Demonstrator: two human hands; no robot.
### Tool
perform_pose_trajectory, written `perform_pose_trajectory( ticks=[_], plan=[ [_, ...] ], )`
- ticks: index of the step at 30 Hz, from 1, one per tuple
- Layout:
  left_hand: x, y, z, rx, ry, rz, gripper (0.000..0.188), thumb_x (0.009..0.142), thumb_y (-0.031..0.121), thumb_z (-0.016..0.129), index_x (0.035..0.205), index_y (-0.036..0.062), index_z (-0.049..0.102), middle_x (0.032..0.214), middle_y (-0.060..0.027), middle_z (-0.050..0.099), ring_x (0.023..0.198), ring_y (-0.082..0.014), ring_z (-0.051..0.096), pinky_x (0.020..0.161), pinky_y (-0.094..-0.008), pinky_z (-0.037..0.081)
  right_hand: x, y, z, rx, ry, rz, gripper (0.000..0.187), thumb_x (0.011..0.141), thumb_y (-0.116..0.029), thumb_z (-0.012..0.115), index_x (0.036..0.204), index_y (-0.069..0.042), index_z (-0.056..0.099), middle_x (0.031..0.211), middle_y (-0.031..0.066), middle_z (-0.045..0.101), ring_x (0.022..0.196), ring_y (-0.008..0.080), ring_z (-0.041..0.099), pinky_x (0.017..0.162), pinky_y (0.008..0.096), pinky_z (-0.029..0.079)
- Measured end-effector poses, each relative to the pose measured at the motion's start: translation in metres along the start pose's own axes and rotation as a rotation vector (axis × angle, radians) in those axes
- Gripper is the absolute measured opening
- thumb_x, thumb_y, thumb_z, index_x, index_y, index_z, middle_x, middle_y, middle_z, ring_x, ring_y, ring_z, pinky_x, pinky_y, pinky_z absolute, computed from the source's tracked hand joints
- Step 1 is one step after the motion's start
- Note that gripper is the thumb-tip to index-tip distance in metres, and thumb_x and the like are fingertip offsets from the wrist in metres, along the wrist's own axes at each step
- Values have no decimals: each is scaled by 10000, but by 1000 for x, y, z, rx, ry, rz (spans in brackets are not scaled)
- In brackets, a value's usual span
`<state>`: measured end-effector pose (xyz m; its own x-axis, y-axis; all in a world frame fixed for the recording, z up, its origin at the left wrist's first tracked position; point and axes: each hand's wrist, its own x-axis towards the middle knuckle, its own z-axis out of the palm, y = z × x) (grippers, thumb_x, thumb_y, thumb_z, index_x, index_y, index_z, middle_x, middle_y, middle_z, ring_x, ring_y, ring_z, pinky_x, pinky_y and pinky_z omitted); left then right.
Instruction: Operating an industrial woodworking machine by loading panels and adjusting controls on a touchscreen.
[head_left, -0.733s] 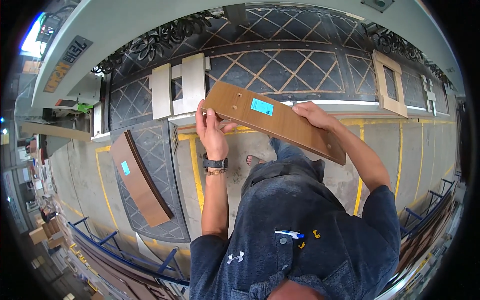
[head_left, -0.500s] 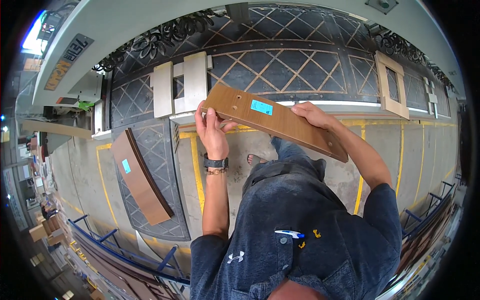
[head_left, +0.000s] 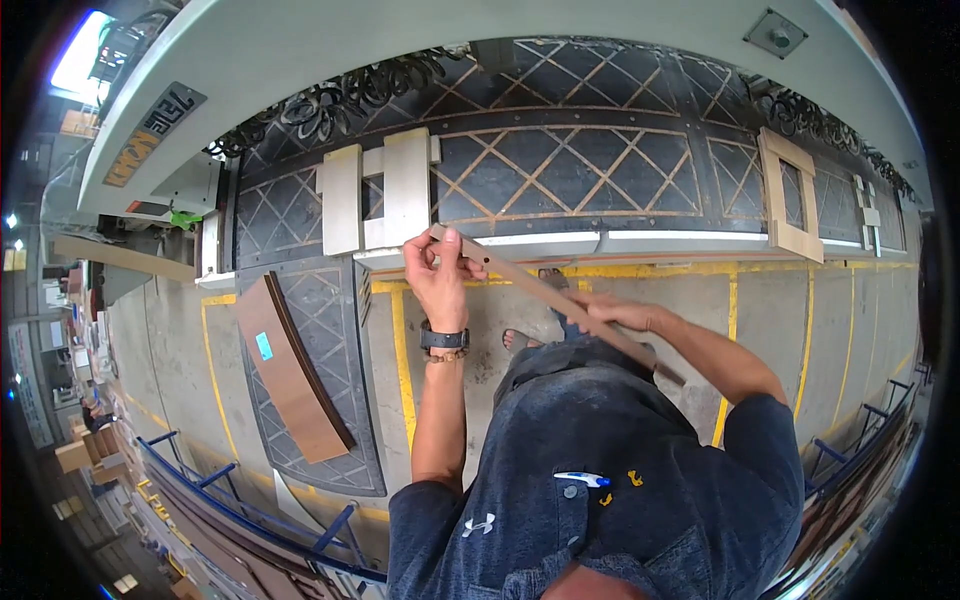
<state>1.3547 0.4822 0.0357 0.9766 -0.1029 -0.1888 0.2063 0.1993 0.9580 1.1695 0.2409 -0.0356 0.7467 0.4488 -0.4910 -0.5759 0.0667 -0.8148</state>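
A brown wooden board (head_left: 560, 299) is held in front of my body, turned so that its narrow edge shows. A small dark hole is visible near its left end. My left hand (head_left: 440, 275) pinches that upper left end between thumb and fingers. Further down its length, my right hand (head_left: 620, 312) grips the board from the far side. The board's wide faces are mostly out of sight in this pose.
On a dark side table to my left lies a brown panel stack (head_left: 290, 375) with a blue label. Ahead runs a machine bed (head_left: 570, 175) with a cross-lined black surface. Pale wooden frames (head_left: 407, 185) rest on it. Blue rails (head_left: 330, 530) stand behind.
The board has been rotated from its labelled wide face to its narrow edge. Both hands keep hold; the right hand has moved lower and nearer my body.
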Motion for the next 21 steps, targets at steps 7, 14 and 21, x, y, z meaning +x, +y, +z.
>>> perform_pose_trajectory(
  ticks=[7, 14, 21],
  plan=[
    [25, 3, 13, 4, -60, 9, 231, 996, 216, 651, 1086, 39, 533, 810, -40, 610, 576, -111, 585, 485, -251, 521, -13, -49, 16, -272, 277, -38, 1144, 715, -439, 850, 1575, -4, 235, 1576, 217, 326, 1478, 315, 301, 1200, 406, 241],
    [50, -33, -16, 246, 4, 225, 383, 955, 205, 703, 1263, 13, 583, 1044, -73, 615, 832, -151, 633, 739, -312, 566, -15, -94, -38, -967, 721, -114, 1223, 562, -501, 896, 1507, 37, 338, 1438, 259, 441, 1356, 408, 417, 1157, 456, 333],
    [77, -42, -60, 495, 185, 444, 433, 853, 168, 778, 1225, 28, 607, 1083, -105, 572, 973, -233, 572, 801, -363, 510, 0, -105, -131, -1438, 866, -249, 1116, 556, -537, 836, 1464, -24, 439, 1401, 241, 477, 1300, 414, 442, 1122, 523, 319]
  ],
)
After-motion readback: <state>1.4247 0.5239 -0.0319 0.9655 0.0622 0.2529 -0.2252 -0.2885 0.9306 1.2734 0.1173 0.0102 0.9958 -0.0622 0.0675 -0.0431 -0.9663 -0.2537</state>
